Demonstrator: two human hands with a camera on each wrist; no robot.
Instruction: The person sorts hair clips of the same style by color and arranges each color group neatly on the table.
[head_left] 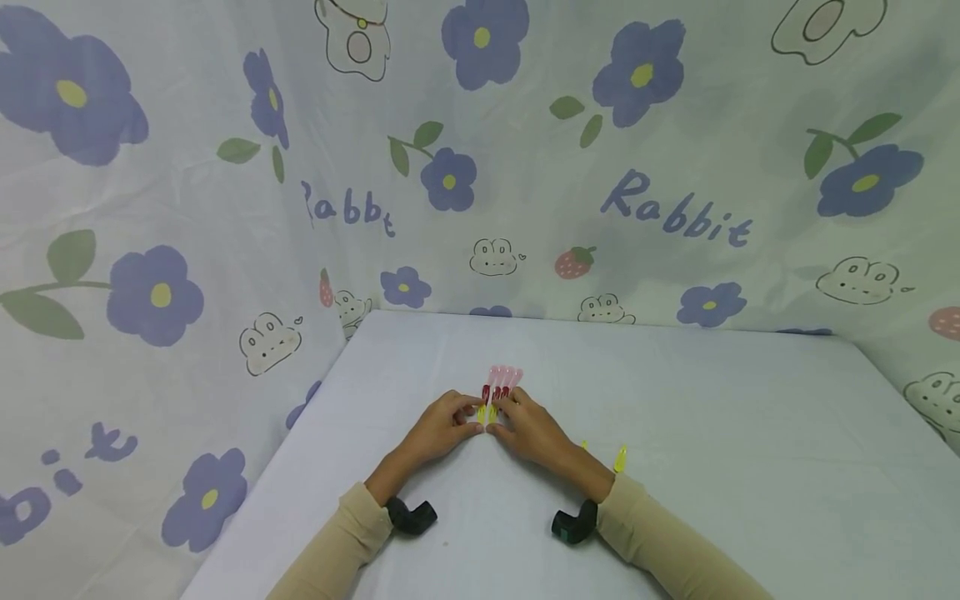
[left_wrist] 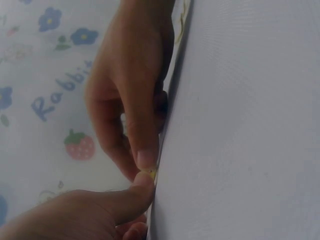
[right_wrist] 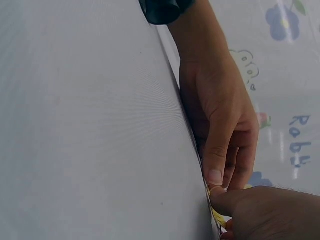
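Small drop-shaped pieces that look like snap hair clips lie in rows near the middle of the table in the head view. Pink clips (head_left: 506, 375) fan out at the far end, with dark red clips (head_left: 486, 392) nearer. My left hand (head_left: 438, 427) pinches a yellow hair clip (head_left: 481, 414) between thumb and index finger at the near end. Close beside it, my right hand (head_left: 531, 427) holds another yellow hair clip (head_left: 492, 413) the same way. The thumbs nearly meet. Both wrist views show the fingertips together, hiding most of the clips.
Another yellow clip (head_left: 620, 458) lies apart by the right forearm, and a further yellow tip (head_left: 584, 445) shows from behind that arm. A white cloth covers the table (head_left: 750, 433). Patterned curtains (head_left: 525, 208) rise at the back and sides. Black wrist mounts (head_left: 411, 517) sit on both forearms.
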